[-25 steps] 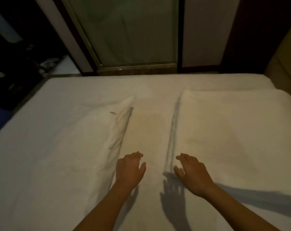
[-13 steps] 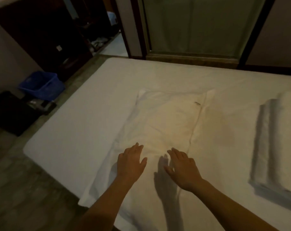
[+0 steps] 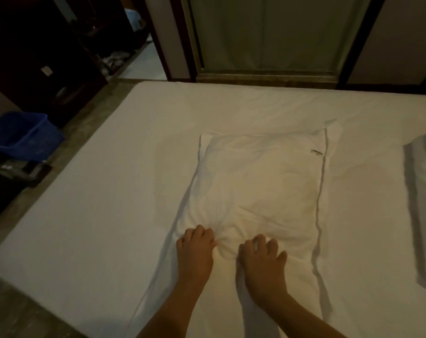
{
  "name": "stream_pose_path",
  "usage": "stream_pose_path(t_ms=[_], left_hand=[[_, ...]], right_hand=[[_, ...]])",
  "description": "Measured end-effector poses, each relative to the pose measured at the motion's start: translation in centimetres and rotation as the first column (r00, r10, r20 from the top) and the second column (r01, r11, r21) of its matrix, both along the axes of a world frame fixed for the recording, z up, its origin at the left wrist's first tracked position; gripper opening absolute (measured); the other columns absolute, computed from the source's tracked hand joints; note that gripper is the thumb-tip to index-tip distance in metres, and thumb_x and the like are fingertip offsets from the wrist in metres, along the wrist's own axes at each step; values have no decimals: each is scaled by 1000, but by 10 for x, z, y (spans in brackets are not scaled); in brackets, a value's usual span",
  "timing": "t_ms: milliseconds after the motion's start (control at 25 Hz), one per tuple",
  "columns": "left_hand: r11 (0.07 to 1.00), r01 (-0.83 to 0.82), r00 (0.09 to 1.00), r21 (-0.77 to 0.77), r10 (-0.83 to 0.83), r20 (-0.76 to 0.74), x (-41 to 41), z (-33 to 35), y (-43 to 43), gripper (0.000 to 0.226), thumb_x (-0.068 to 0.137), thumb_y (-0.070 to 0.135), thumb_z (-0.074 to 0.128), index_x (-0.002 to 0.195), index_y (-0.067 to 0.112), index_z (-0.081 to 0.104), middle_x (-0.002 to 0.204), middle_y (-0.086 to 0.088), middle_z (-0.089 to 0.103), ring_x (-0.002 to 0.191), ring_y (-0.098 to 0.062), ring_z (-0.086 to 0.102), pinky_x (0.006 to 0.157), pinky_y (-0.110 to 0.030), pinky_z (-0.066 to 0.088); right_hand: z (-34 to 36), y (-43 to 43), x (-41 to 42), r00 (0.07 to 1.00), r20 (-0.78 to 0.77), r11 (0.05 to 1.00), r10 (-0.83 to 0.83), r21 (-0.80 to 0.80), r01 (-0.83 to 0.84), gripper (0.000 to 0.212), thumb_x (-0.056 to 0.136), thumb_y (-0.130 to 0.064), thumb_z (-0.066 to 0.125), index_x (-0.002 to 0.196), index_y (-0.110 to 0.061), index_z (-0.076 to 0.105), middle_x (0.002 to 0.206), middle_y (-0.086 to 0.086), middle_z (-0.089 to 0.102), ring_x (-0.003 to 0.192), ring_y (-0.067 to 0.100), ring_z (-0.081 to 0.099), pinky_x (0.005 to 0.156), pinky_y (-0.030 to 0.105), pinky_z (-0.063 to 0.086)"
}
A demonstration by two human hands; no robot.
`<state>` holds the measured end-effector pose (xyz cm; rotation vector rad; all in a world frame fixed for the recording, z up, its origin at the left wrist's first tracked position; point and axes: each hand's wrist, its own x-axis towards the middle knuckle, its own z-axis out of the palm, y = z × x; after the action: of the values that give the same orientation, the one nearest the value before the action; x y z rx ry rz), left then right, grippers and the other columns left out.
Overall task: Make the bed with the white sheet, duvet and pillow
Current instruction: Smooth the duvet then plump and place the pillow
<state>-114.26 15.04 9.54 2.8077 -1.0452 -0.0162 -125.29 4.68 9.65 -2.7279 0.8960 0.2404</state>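
White sheet (image 3: pixel 104 191): spread flat over the bed, judged done. Pillow (image 3: pixel 260 176): lies mid-bed on the sheet; left hand (image 3: pixel 195 250) and right hand (image 3: pixel 260 262) sit on its near end, fingers (image 3: pixel 202 231) curled into the cover and bunching the fabric. Duvet (image 3: pixel 424 203): apparently the folded white bundle at the right edge, unspread, so setting the pillow in place and laying the duvet remain.

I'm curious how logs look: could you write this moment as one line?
left hand grips pillow | right hand grips pillow | pillow lies on white sheet | folded duvet apart, at right
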Motion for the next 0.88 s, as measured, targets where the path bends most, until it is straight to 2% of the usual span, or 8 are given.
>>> stream_pose_path(t_ms=[160, 280, 360, 440, 560, 640, 760, 880], left_hand=[[999, 9, 995, -51, -4, 100, -1, -12, -1, 26, 85, 29, 38, 69, 18, 56, 68, 1, 54, 59, -22, 54, 55, -30, 39], [982, -37, 999, -188, 42, 24, -4, -9, -2, 25, 85, 21, 36, 66, 15, 51, 60, -1, 53, 50, -22, 55, 48, -27, 37], [969, -81, 996, -234, 67, -67, -5, -1, -6, 21, 85, 19, 38, 66, 17, 49, 57, 1, 54, 47, -20, 57, 43, -25, 37], [951, -107, 984, -291, 59, -169, -9, 2, -9, 18, 85, 10, 46, 71, 20, 47, 62, -1, 56, 53, -22, 59, 50, -25, 38], [920, -72, 980, -384, -8, -201, -18, 2, -14, 19, 85, 11, 41, 75, 26, 38, 63, 0, 53, 54, -22, 56, 54, -23, 34], [904, -79, 977, -421, -14, -214, -25, 7, -21, 17, 90, 20, 35, 75, 28, 34, 62, -2, 53, 53, -23, 56, 53, -25, 35], [874, -87, 978, -478, -17, -208, -37, 9, -30, 19, 91, 29, 28, 72, 32, 29, 63, -3, 52, 55, -24, 56, 55, -27, 37], [826, -206, 936, -525, 10, -351, -54, 34, -48, 25, 88, 41, 22, 67, 32, 32, 68, 3, 50, 67, -23, 53, 61, -25, 37]], right_hand=[[-7, -7, 2, 987, 160, 998, 23, -62, -13, 6, 61, -12, 61, 67, -14, 63, 71, 11, 53, 60, 31, 51, 48, 40, 44], [-12, -5, 3, 969, 248, 996, -16, -83, 38, 27, 66, -13, 38, 73, -15, 64, 76, 8, 53, 65, 27, 47, 52, 39, 41], [-8, 3, 6, 936, 352, 997, -10, -73, 39, 28, 70, -21, 42, 89, -16, 63, 85, 5, 56, 71, 25, 48, 59, 38, 41], [-2, 7, 11, 916, 399, 998, 48, -63, -25, 39, 71, -38, 49, 105, -22, 60, 93, 1, 60, 75, 23, 54, 63, 37, 45], [8, 0, 17, 896, 441, 999, 45, -42, -29, 25, 68, -36, 55, 89, -27, 65, 89, -2, 61, 74, 20, 56, 58, 33, 47], [12, -5, 20, 877, 481, 1000, -8, 30, -7, 11, 72, -22, 52, 73, -25, 62, 80, -5, 58, 69, 18, 54, 55, 30, 45], [13, -4, 16, 833, 533, 976, -152, 216, 40, 15, 76, -12, 50, 67, -24, 52, 68, -8, 52, 63, 15, 49, 55, 29, 39], [30, -12, 4, 769, 559, 904, -311, 425, 57, 23, 85, -26, 20, 71, -27, 38, 74, -5, 45, 72, 17, 41, 69, 31, 31]])
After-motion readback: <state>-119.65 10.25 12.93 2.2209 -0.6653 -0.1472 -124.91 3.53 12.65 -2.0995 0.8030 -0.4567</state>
